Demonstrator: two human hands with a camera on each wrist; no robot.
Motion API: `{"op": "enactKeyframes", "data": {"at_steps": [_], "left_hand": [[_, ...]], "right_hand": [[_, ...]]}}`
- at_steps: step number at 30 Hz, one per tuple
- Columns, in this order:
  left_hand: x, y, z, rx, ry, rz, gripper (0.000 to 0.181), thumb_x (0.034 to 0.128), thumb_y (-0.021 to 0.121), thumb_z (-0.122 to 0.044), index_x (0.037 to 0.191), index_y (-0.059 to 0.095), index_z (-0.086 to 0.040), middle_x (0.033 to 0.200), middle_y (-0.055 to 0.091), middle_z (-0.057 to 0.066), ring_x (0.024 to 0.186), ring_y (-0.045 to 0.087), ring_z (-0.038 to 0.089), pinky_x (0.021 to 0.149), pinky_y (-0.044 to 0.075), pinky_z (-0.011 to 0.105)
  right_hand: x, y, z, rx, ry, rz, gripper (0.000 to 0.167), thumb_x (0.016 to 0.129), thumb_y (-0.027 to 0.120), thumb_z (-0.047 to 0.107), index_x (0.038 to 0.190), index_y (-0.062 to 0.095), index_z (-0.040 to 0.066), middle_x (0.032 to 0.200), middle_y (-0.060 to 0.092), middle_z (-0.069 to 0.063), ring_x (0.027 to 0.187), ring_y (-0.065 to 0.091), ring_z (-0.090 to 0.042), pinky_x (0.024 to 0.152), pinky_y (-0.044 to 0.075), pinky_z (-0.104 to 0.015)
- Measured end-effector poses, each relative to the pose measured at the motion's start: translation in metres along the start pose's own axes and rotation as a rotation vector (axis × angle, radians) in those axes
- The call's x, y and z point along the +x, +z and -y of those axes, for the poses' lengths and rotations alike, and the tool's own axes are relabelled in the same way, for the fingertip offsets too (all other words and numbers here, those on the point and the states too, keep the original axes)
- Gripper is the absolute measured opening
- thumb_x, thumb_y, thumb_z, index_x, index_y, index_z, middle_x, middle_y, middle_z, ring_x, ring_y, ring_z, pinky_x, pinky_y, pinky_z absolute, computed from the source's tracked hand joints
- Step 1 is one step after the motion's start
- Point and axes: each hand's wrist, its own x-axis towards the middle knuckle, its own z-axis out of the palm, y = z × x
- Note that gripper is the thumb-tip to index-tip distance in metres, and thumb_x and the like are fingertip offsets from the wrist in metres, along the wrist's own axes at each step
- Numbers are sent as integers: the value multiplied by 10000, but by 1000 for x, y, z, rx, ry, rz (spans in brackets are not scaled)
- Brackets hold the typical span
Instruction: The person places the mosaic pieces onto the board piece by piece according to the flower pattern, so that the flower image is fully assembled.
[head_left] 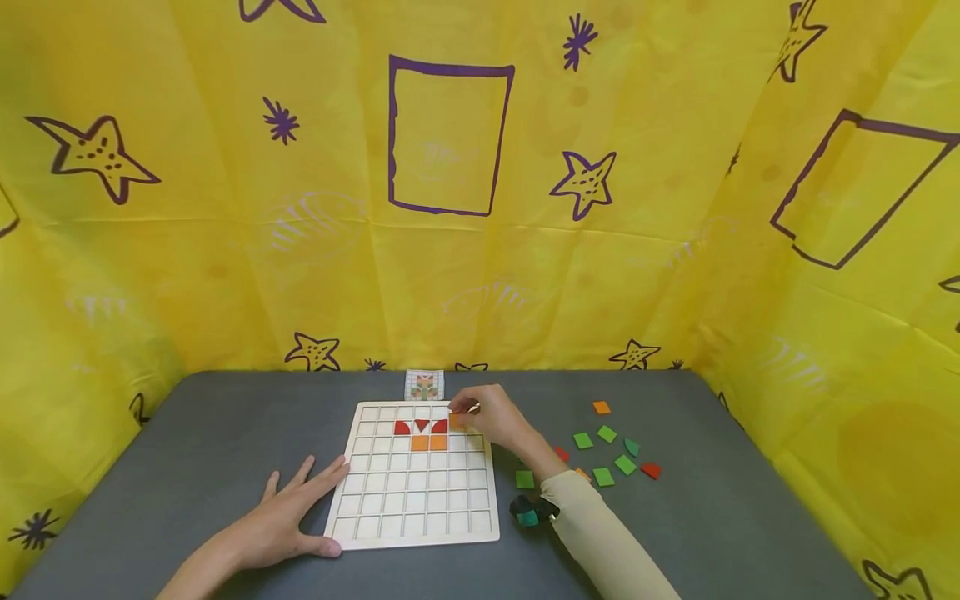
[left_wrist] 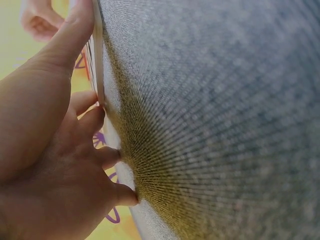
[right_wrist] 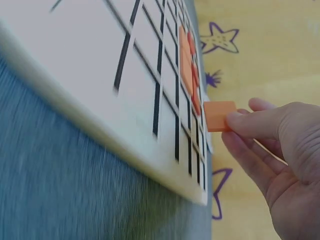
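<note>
A white board (head_left: 416, 504) divided into a grid of square cells lies on the grey table. In the head view, my left hand (head_left: 273, 525) rests at the board's left side with fingers spread, thumb and fingertips touching its edge. Over the board's upper right, my right hand (head_left: 495, 417) pinches an orange square tile (right_wrist: 219, 116) between thumb and fingers, and the right wrist view shows it held just off the surface. Two red curved pieces (head_left: 439, 427) flank a red triangle (head_left: 422, 425) in one row. Two orange squares (head_left: 438, 442) sit directly beneath.
A small pattern card (head_left: 424, 386) lies behind the board. Loose green tiles (head_left: 603, 477), an orange tile (head_left: 602, 407) and a red piece (head_left: 651, 471) are scattered to the right, some partly hidden by my right arm. Yellow cloth (head_left: 450, 292) hangs around the table.
</note>
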Motion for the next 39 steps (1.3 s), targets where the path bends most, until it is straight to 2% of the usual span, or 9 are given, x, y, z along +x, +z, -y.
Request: {"op": "enactKeyframes", "data": {"at_steps": [6, 13, 21, 29, 39], "left_hand": [[0, 1, 0, -8, 5, 2, 1070, 652, 827, -522, 1525, 352, -123, 1590, 272, 148, 1403, 32, 589, 978, -89, 786], [-4, 0, 1, 0, 17, -20, 1078, 636, 834, -523, 1516, 367, -108, 1581, 286, 162, 1399, 43, 596, 970, -81, 792], [0, -1, 0, -1, -3, 3, 1068, 647, 833, -516, 1521, 361, -124, 1586, 279, 157, 1396, 38, 600, 964, -84, 798], [0, 1, -1, -9, 14, 0, 1063, 657, 821, -526, 1519, 361, -110, 1585, 278, 162, 1400, 34, 595, 962, -84, 798], [1, 0, -1, -10, -16, 19, 1062, 658, 827, -513, 1526, 352, -127, 1590, 269, 153, 1403, 24, 591, 967, -95, 793]], "right_hand": [[6, 14, 9, 40, 28, -12, 138, 839, 725, -47, 950, 741, 33, 917, 725, -49, 839, 667, -122, 720, 543, -210], [14, 33, 24, 124, 99, -14, 111, 849, 725, -22, 920, 740, 61, 891, 720, -42, 803, 671, -82, 655, 538, -191], [22, 45, 34, 115, 72, 33, 133, 826, 755, -10, 929, 741, 73, 878, 724, -12, 806, 672, -67, 722, 522, -172], [27, 59, 37, 142, 107, 40, 134, 814, 767, -8, 912, 749, 82, 851, 726, 19, 764, 649, -13, 713, 519, -157], [28, 64, 36, 141, 100, 59, 126, 826, 761, 8, 923, 746, 87, 848, 717, 33, 741, 627, 0, 700, 514, -155]]}}
